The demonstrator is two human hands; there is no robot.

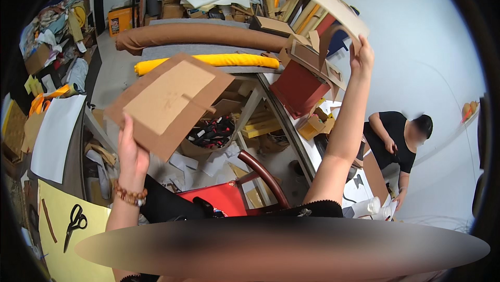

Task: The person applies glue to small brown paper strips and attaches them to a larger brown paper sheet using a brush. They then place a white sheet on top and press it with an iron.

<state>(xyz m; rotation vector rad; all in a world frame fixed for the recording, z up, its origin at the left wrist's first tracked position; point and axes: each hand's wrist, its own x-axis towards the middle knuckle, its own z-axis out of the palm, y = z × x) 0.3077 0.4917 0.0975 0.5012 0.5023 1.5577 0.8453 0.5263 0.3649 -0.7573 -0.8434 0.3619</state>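
Observation:
My left hand (134,152) is closed on the lower edge of a flat brown panel (169,97) with a tan board set inside its brown border. A narrow brown strip (200,104) lies across that panel. Raised high at the upper right, my right hand (363,55) grips the edge of a thin beige sheet (338,11), which bends and shows a brown side. Black-handled scissors (77,222) and another thin brown strip (48,221) rest on a pale yellow board (54,261) at the lower left.
A brown fabric roll (203,34) and a yellow roll (245,62) lie ahead. A red-seated chair (208,198) stands close in front. Dark red cases (297,86) sit on the right table, beside a person in black (393,139). Below is a bin of black-and-red items (211,132).

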